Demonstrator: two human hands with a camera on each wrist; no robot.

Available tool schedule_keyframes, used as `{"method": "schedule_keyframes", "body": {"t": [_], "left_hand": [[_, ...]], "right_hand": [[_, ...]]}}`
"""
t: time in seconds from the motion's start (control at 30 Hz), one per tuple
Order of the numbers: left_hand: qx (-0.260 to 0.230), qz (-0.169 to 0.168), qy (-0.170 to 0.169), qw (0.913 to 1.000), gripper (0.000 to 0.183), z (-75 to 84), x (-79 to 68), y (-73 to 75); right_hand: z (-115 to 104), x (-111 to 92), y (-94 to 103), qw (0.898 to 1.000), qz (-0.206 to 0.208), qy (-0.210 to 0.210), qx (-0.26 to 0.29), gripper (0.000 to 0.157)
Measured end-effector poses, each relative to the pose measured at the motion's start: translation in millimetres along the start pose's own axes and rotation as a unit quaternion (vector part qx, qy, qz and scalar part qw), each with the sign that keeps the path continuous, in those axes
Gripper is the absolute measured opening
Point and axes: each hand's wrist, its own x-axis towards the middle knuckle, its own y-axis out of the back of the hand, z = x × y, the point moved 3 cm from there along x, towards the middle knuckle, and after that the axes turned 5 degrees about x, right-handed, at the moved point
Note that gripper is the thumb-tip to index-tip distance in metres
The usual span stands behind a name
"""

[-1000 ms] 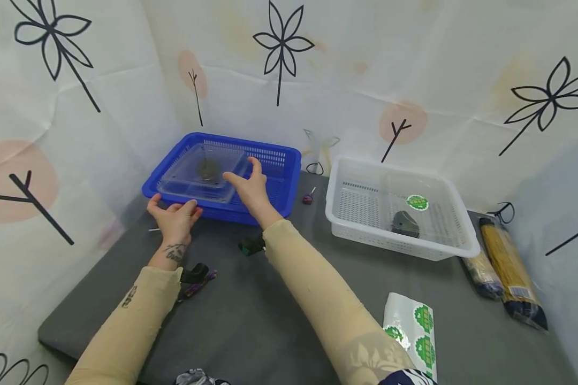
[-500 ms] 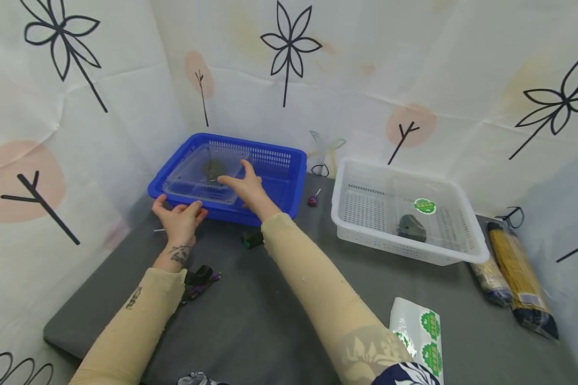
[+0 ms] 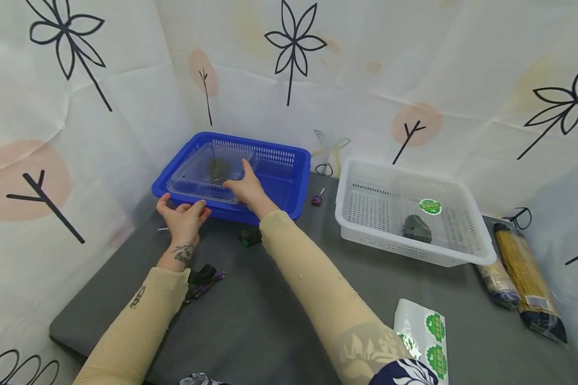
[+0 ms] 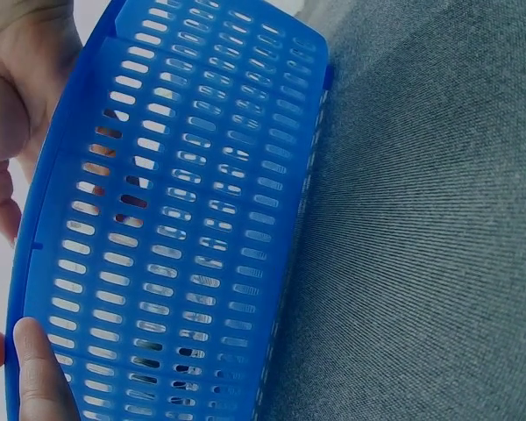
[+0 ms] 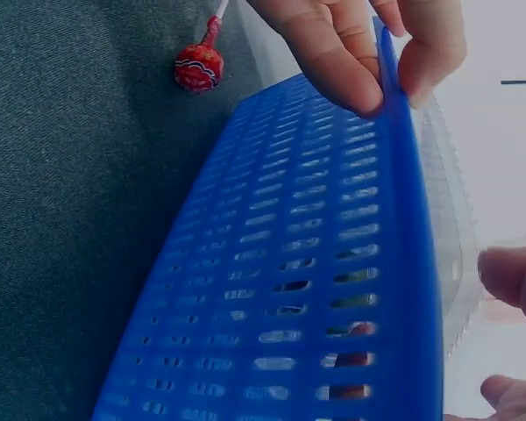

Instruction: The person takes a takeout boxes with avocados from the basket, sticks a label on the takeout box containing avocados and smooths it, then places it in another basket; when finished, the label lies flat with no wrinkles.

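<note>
A blue slotted basket (image 3: 304, 160) stands at the back left of the dark table. Inside its left part sits a clear plastic container (image 3: 188, 174) with a dark greenish round item (image 3: 218, 169) showing through. My left hand (image 3: 183, 223) pinches the basket's front rim, fingers on both sides of it, as the right wrist view also shows. Over the basket, at the container's right end, is my right hand (image 3: 248, 190), thumb and forefinger stretched and spread apart. Its other fingers are partly hidden in the head view.
A white basket (image 3: 344, 206) on the right holds a clear container with a green sticker (image 3: 430, 207) and a dark grey lump (image 3: 417, 229). A lollipop (image 3: 317, 200) lies between the baskets. Noodle packs (image 3: 527, 272) and a sticker sheet (image 3: 424, 331) lie at the right.
The clear container has settled lower inside the blue basket, and my right hand has shifted slightly down beside it. My left hand keeps its hold on the rim. The head view has turned slightly left.
</note>
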Motion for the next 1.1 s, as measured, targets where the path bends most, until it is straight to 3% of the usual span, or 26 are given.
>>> {"method": "schedule_keyframes", "body": {"t": [0.23, 0.47, 0.6, 0.83, 1.1], "left_hand": [[0.001, -0.005, -0.007, 1.0, 0.093, -4.6, 0.8, -0.8], [-0.01, -0.003, -0.006, 0.9999, 0.091, -2.6, 0.4, -1.3], [-0.005, -0.004, -0.007, 1.0, 0.092, -2.8, 0.9, -1.7], [-0.004, -0.006, 0.003, 1.0, 0.092, -3.1, 0.8, -1.7], [-0.006, -0.002, -0.002, 1.0, 0.09, 2.7, -0.5, -1.6]], "right_hand": [[7, 12, 19.0, 0.998, -0.033, -0.028, 0.054, 0.079], [-15, -28, 39.4, 0.998, -0.046, -0.024, 0.041, 0.068], [-14, -29, 47.4, 0.998, -0.052, -0.015, 0.042, 0.063], [-7, -14, 65.3, 0.993, -0.075, 0.02, 0.09, 0.063], [-22, -38, 92.1, 0.983, -0.086, 0.051, 0.152, 0.062]]}}
